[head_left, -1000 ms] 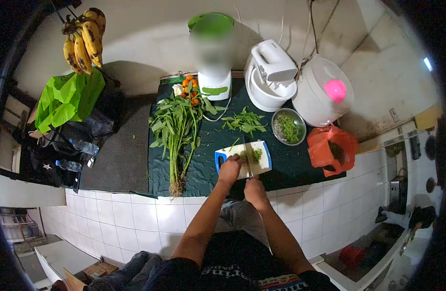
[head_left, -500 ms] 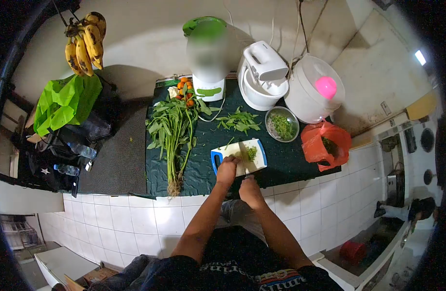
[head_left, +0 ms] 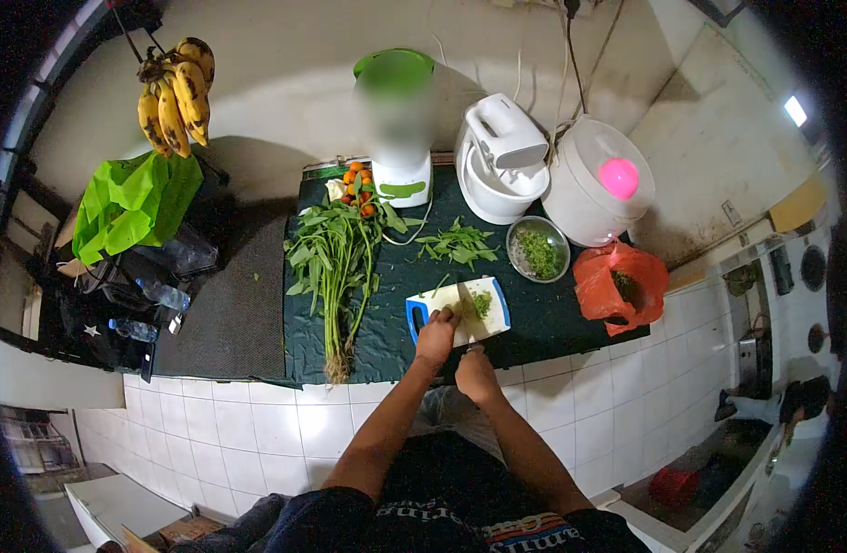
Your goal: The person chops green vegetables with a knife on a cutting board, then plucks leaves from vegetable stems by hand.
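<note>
A white cutting board with blue ends (head_left: pixel 493 321) lies near the counter's front edge. My left hand (head_left: pixel 435 335) is closed at its left part, with fingers bent over green stems that are mostly hidden beneath them. My right hand (head_left: pixel 477 374) grips a knife (head_left: pixel 470 337) by its handle, the blade lying over the board beside my left fingers. Finely chopped greens (head_left: pixel 481 304) sit on the board right of the blade. Just behind the board are loose green leaves (head_left: pixel 460 243). A metal bowl (head_left: pixel 540 277) to the right holds more chopped greens.
A bunch of leafy greens with roots (head_left: pixel 336 276) lies left of the board. Behind stand a white-and-green blender (head_left: pixel 403 175), a stand mixer (head_left: pixel 504 180) and a white container (head_left: pixel 580 198). A red plastic bag (head_left: pixel 644 309) is at the right; bananas (head_left: pixel 176 101) hang upper left.
The whole view has shifted slightly, with the counter lower in the frame. Both hands stay at the board, the right still on the knife.
</note>
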Motion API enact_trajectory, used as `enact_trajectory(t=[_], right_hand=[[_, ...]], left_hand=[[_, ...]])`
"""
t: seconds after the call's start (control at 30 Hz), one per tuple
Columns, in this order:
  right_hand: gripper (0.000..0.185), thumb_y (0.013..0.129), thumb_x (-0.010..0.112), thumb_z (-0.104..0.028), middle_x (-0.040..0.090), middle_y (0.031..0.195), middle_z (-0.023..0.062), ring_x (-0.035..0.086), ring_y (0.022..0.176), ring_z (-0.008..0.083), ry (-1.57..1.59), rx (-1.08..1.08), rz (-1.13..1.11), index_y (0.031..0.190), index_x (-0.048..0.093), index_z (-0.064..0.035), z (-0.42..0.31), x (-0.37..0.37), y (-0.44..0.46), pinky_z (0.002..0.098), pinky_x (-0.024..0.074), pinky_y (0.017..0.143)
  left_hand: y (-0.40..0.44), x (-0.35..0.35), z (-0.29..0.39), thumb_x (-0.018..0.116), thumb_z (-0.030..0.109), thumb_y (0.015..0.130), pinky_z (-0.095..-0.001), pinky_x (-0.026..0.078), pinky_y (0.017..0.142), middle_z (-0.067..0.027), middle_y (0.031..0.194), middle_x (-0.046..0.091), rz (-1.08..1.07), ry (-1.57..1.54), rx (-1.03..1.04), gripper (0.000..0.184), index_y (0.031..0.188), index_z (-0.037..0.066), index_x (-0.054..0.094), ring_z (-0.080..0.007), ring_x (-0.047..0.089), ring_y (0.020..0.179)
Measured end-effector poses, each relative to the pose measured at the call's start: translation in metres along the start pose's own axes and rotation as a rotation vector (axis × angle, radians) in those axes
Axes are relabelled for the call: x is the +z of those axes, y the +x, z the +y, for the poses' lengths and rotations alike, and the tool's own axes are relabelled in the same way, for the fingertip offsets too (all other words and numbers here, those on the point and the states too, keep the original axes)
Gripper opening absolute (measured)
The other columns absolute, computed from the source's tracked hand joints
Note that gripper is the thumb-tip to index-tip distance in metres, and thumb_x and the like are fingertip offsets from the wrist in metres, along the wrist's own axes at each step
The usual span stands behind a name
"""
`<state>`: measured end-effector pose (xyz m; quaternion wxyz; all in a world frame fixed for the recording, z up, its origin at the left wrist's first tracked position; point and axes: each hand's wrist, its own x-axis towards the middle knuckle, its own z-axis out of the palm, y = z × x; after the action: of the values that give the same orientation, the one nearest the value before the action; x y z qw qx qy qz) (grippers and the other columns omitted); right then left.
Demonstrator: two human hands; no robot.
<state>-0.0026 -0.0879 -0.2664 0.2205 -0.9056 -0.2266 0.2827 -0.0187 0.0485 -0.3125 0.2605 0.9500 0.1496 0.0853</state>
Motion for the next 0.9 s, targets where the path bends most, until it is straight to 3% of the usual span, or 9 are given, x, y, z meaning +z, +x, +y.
enact_trajectory(t=[0.17, 0.23, 0.47, 0.57, 0.63, 0.77, 0.87, 0.9], right_hand=[[0.043, 0.097, 0.046, -0.017, 0.063, 0.099, 0.0361, 0.064, 0.093, 0.0491, 0.045, 0.121, 0.072, 0.12, 0.038, 0.0186, -0.001, 0.008, 0.007, 0.055, 0.0518, 0.077], [0.041, 0.098, 0.044, -0.017, 0.064, 0.095, 0.0357, 0.064, 0.091, 0.0487, 0.07, 0.008, -0.004, 0.118, 0.04, 0.0185, -0.007, -0.01, 0.01, 0.0538, 0.0525, 0.075], [0.042, 0.098, 0.046, -0.019, 0.064, 0.092, 0.0344, 0.064, 0.088, 0.0485, -0.023, -0.025, 0.017, 0.117, 0.04, 0.018, 0.007, 0.012, 0.007, 0.0521, 0.0531, 0.075], [0.043, 0.097, 0.047, -0.018, 0.064, 0.093, 0.0341, 0.064, 0.089, 0.048, 0.068, 0.101, 0.1, 0.119, 0.039, 0.0179, 0.014, 0.025, 0.014, 0.0517, 0.0531, 0.077], [0.043, 0.097, 0.047, -0.018, 0.065, 0.093, 0.0333, 0.064, 0.09, 0.0477, 0.075, -0.031, 0.151, 0.12, 0.037, 0.0174, 0.005, 0.016, 0.018, 0.0514, 0.053, 0.078], [0.039, 0.097, 0.047, -0.018, 0.065, 0.094, 0.0324, 0.064, 0.09, 0.0467, 0.002, 0.071, 0.03, 0.115, 0.042, 0.0168, -0.004, -0.003, 0.017, 0.0509, 0.053, 0.077], [0.035, 0.097, 0.048, -0.018, 0.066, 0.091, 0.0313, 0.065, 0.087, 0.0463, -0.121, -0.171, 0.143, 0.108, 0.048, 0.0155, 0.011, 0.014, 0.012, 0.0508, 0.0534, 0.075], [0.035, 0.096, 0.048, -0.018, 0.066, 0.09, 0.0309, 0.065, 0.085, 0.0464, -0.078, -0.088, 0.113, 0.106, 0.05, 0.0157, 0.013, 0.019, 0.013, 0.0508, 0.0535, 0.074]], left_hand=[[0.0, 0.001, 0.0, 0.056, 0.006, 0.082, -0.0384, 0.056, 0.084, -0.0083, 0.116, 0.061, -0.001, 0.037, 0.02, 0.033, 0.112, 0.008, 0.067, -0.0298, 0.059, 0.108], [-0.002, 0.0, 0.0, 0.056, 0.005, 0.081, -0.0382, 0.056, 0.084, -0.0086, 0.115, 0.061, 0.026, 0.029, 0.01, 0.032, 0.111, 0.007, 0.068, -0.03, 0.059, 0.108], [-0.002, 0.004, -0.003, 0.055, 0.004, 0.081, -0.0389, 0.056, 0.085, -0.0098, 0.114, 0.062, 0.025, 0.002, 0.003, 0.032, 0.11, 0.007, 0.068, -0.0297, 0.059, 0.107], [-0.001, 0.0, -0.002, 0.054, 0.005, 0.081, -0.0415, 0.053, 0.089, -0.0142, 0.117, 0.063, 0.012, -0.11, 0.016, 0.034, 0.112, 0.008, 0.068, -0.0341, 0.059, 0.108], [-0.001, 0.002, -0.004, 0.056, 0.005, 0.08, -0.0396, 0.054, 0.086, -0.0104, 0.109, 0.063, 0.041, -0.02, 0.016, 0.029, 0.106, 0.007, 0.069, -0.031, 0.059, 0.105], [0.004, 0.004, -0.004, 0.056, 0.006, 0.08, -0.04, 0.054, 0.086, -0.0113, 0.107, 0.063, 0.064, -0.064, -0.028, 0.027, 0.104, 0.006, 0.069, -0.0317, 0.06, 0.103], [0.005, -0.001, -0.003, 0.055, 0.006, 0.08, -0.0403, 0.053, 0.085, -0.0122, 0.106, 0.064, -0.005, -0.095, -0.083, 0.026, 0.102, 0.005, 0.068, -0.032, 0.061, 0.102], [0.006, 0.003, -0.006, 0.054, 0.007, 0.083, -0.042, 0.053, 0.087, -0.0145, 0.11, 0.064, -0.019, -0.102, -0.081, 0.026, 0.106, 0.005, 0.068, -0.0347, 0.061, 0.102]])
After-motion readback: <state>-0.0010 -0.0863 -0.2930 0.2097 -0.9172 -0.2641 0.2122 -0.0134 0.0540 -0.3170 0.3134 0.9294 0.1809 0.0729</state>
